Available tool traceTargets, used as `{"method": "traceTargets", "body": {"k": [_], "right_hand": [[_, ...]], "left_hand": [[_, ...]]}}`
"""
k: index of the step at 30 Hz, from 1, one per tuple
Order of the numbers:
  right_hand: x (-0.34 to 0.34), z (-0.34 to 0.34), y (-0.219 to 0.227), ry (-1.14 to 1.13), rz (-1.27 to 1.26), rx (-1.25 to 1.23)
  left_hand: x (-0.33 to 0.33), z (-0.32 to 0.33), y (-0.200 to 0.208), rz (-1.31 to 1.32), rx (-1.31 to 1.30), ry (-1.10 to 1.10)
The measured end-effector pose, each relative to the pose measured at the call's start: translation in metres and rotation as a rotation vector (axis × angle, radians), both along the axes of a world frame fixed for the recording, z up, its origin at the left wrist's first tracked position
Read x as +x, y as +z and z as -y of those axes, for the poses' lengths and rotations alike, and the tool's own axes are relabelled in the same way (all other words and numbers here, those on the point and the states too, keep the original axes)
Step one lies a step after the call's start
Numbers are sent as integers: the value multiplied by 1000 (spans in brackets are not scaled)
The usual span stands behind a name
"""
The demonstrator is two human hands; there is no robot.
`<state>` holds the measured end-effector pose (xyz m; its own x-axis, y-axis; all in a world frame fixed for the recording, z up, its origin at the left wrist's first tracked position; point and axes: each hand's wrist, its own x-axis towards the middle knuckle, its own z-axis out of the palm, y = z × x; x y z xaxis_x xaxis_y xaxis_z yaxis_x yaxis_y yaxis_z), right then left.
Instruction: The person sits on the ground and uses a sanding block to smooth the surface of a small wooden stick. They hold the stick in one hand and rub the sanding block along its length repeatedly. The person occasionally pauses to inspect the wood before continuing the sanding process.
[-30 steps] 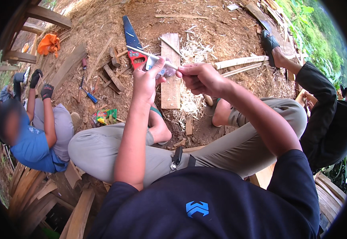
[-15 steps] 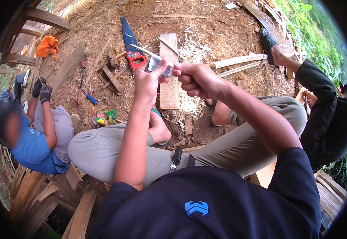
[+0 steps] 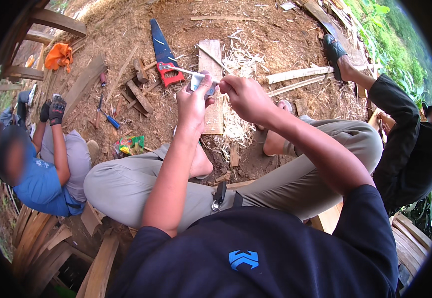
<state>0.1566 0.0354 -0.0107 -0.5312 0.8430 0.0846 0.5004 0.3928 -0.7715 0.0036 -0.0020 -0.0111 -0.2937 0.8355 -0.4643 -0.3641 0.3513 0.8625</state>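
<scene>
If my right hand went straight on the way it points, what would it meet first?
Your right hand would probably meet the pale sheet pinched in your left hand, though depth between them is unclear.

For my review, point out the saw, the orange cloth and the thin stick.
Saw (image 3: pixel 161 43): head view, on its blue blade.
Orange cloth (image 3: pixel 58 57): head view, on its bunched middle.
Thin stick (image 3: pixel 181 70): head view, on its exposed left part.

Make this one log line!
left hand: holds folded white sheet, thin pale stick; right hand: pinches stick's end; red-handled blue saw: on ground
</scene>
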Motion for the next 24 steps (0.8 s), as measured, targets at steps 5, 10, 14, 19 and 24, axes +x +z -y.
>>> {"method": "traceTargets", "body": {"k": [5,10,14,19,24], "right_hand": [[24,-25,25,134,-629,-1730],[6,-10,21,23,-67,-388],[9,7,3,12,93,124],[17,-14,16,45,-629,-1489],[18,-11,28,-22,-505,-1406]], "left_hand": [[-8,0,0,3,47,-166],[-4,-3,-3,-15,-18,-42],[2,1,-5,-14,4,47],[-9,1,-7,100,41,-132],[-9,-3,-7,-12,106,-206]]}}
